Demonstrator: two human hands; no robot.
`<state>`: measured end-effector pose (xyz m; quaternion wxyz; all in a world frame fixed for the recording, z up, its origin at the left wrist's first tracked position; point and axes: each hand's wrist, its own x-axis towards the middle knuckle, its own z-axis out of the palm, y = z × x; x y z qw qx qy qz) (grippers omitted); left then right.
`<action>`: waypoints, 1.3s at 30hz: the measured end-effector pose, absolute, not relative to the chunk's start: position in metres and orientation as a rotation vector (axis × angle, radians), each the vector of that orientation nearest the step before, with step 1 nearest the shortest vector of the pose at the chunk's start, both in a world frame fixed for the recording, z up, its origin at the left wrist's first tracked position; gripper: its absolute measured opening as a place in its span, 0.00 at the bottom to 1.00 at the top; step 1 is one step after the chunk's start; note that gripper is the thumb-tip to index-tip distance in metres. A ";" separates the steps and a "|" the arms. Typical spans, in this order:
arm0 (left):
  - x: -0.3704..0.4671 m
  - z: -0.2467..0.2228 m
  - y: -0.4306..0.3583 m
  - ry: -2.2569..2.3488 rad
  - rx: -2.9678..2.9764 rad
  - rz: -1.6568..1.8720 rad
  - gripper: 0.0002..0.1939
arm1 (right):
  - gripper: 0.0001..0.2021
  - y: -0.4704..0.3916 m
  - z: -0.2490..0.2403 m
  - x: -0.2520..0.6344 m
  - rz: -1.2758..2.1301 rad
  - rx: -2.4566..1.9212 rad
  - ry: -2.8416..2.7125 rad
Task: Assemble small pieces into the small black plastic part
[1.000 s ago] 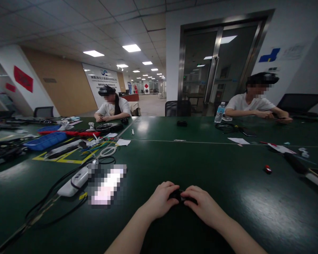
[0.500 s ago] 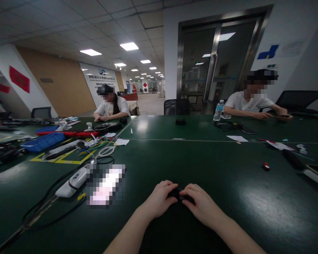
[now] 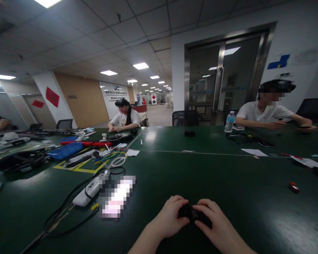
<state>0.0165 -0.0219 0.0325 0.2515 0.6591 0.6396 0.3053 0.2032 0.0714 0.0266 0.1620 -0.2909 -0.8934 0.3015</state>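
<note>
Low in the head view, my left hand point(image 3: 172, 217) and my right hand point(image 3: 214, 220) face each other above the green table point(image 3: 159, 176). Between their thumbs and fingers is a small black object point(image 3: 193, 213), gripped from both sides. Its outer ends are covered by my fingers, and its details are too dark to make out. To the left of my hands lies a phone-like thing with a bright, blurred screen point(image 3: 119, 197).
A white power strip point(image 3: 87, 192) with black cables lies left, near blue trays point(image 3: 66, 151). A red and black item point(image 3: 294, 187) is at right. Farther back are a water bottle point(image 3: 229, 122), a small black box point(image 3: 189, 133) and two seated people.
The view has shifted, so the table and my hands appear lower and the far left shows more. Both hands still hold the black object, now slightly farther apart. The right-hand person's arm reaches farther right.
</note>
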 end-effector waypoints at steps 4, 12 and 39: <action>0.018 0.033 -0.022 1.745 1.789 0.840 0.26 | 0.18 0.076 0.017 0.204 0.901 -0.876 -2.565; 0.020 0.034 -0.024 1.762 1.775 0.852 0.30 | 0.18 0.080 0.013 0.205 0.988 -0.839 -2.536; 0.023 0.030 -0.023 1.782 1.802 0.870 0.26 | 0.13 0.077 0.016 0.201 0.907 -0.822 -2.559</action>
